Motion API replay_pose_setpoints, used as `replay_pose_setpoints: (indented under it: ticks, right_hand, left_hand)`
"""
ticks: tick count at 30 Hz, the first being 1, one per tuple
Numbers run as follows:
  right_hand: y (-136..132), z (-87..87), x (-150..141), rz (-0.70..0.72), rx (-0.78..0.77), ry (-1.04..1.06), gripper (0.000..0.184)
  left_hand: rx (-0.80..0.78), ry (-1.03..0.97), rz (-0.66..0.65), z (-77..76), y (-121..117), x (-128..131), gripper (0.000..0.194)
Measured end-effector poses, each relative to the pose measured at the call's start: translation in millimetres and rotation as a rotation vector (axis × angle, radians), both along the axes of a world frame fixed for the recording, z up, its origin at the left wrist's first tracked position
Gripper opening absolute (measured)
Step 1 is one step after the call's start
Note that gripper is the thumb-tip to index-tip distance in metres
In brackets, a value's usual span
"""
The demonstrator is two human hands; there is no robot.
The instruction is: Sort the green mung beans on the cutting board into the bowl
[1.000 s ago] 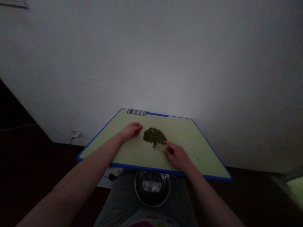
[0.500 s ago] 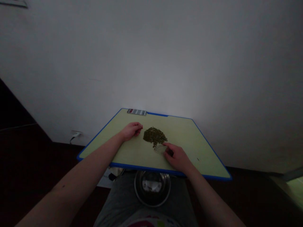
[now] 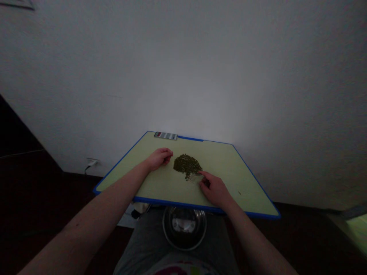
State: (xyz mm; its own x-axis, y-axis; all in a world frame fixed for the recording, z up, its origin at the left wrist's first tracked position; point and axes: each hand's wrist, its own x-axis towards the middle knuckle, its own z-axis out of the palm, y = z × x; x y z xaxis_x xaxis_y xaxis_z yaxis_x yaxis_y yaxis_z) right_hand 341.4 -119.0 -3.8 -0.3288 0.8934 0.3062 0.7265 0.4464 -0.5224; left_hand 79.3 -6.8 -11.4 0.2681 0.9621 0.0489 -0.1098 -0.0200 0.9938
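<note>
A heap of small greenish-brown grains or seeds (image 3: 186,163) lies in the middle of a pale yellow-green tabletop (image 3: 169,187) with a blue rim. Just left of the heap, my left hand (image 3: 159,158) rests with its fingers curled together; what they hold, if anything, is hidden. At the heap's lower right edge, my right hand (image 3: 213,187) grips a clear, thin, rounded piece (image 3: 194,178) between thumb and forefinger. Its exact kind is hard to make out. A few loose grains sit along its left edge.
A metal bowl (image 3: 185,244) sits on my lap, below the table's near edge. At the far left edge lies a phone (image 3: 165,135) with a lit screen. One small dark bit (image 3: 239,193) is on the right of the tabletop. Behind stands a pale wall (image 3: 200,76).
My right hand and the clear piece shifted slightly back from the heap, then up against its edge again. My left hand has stayed in place.
</note>
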Motion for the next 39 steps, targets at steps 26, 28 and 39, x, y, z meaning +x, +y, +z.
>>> replay_pose_setpoints:
  ticks: [26,28,39]
  right_hand:
    - [0.1,-2.2,0.2,0.091,0.050,-0.056,0.040]
    - [-1.0,-1.4,0.6,0.075,0.042,-0.033,0.040]
    - [2.4,-0.4,-1.1,0.099,0.039,-0.067,0.041]
  left_hand:
    - [0.016,-0.012,-0.015,-0.7,1.5,-0.5,0.017]
    - [0.020,-0.005,-0.014,-0.6,1.4,-0.7,0.017]
    - [0.002,0.006,0.004,2.3,-0.7,1.4,0.018]
